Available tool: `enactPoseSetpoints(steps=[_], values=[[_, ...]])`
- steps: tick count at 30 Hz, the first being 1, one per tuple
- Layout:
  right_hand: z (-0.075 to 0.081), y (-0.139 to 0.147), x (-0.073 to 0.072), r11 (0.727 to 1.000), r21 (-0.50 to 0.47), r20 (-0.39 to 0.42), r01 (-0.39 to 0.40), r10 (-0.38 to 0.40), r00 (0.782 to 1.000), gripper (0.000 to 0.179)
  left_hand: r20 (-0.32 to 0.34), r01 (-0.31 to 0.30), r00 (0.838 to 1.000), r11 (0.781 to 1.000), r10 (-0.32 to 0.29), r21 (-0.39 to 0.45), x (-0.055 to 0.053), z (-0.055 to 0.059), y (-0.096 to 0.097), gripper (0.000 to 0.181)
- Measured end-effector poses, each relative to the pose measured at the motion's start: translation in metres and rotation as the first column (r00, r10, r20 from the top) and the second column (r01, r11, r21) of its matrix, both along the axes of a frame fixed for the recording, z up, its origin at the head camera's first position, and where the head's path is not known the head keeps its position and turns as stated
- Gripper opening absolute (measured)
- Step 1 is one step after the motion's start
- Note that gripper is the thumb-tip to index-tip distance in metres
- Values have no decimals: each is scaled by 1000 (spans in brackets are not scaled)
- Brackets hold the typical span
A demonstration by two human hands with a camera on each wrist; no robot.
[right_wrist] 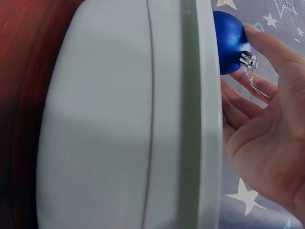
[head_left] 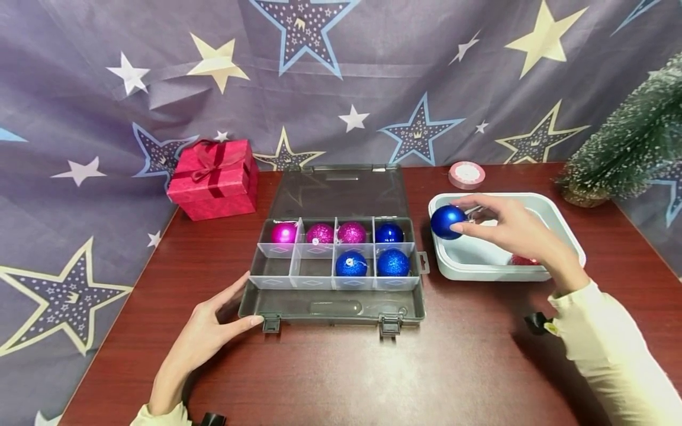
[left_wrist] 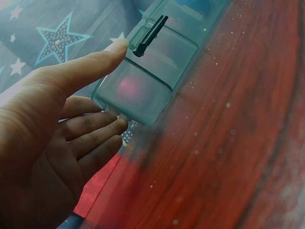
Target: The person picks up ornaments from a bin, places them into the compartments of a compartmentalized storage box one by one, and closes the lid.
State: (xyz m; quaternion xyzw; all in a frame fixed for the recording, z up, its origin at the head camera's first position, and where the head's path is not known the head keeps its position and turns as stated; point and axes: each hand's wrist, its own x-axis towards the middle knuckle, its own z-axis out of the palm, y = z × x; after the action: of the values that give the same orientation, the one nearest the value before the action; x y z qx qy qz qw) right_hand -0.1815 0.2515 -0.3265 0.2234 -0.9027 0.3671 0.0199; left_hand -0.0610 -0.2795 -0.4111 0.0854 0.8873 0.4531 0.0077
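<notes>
Mid-frame, lid [head_left: 341, 198] laid back likely for reach: one smoky divided storage box [head_left: 303, 312]. Right of centre: one pale plastic tub [head_left: 485, 273]. Lower left, at the box's near-left corner, presumably for steadying: left hand [head_left: 203, 331], thumb and fingers apart. Above the tub's left rim: right hand [head_left: 507, 229], pinching one matte blue bauble [head_left: 445, 222] by its sides, cap [right_wrist: 247, 59] palmward, probably for a secure hold. Inside the box, one per compartment: three pink baubles [head_left: 320, 233], three blue baubles [head_left: 393, 263]. In the tub: one red glittery item [head_left: 524, 260], partly hidden.
</notes>
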Motion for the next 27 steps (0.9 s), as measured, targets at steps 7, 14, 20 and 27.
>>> enactPoseSetpoints(steps=[7, 14, 20, 27], values=[[-4, -20, -7, 996, -42, -11, -80, 80, 997, 39, -8, 11, 1000, 1000, -11, 19, 0, -1, 0, 83], [-11, -43, -16, 981, -88, -43, -170, 167, 985, 36, -12, 7, 1000, 1000, -7, 14, 0, -2, 0, 83], [-12, -67, -22, 971, -105, 2, -216, 217, 976, 40, -3, 6, 1000, 1000, -6, 18, 0, -1, 0, 83], [-9, -96, -23, 953, -146, 81, -266, 279, 957, 45, 12, -4, 1000, 1000, 4, -2, 1, 0, 0, 83]])
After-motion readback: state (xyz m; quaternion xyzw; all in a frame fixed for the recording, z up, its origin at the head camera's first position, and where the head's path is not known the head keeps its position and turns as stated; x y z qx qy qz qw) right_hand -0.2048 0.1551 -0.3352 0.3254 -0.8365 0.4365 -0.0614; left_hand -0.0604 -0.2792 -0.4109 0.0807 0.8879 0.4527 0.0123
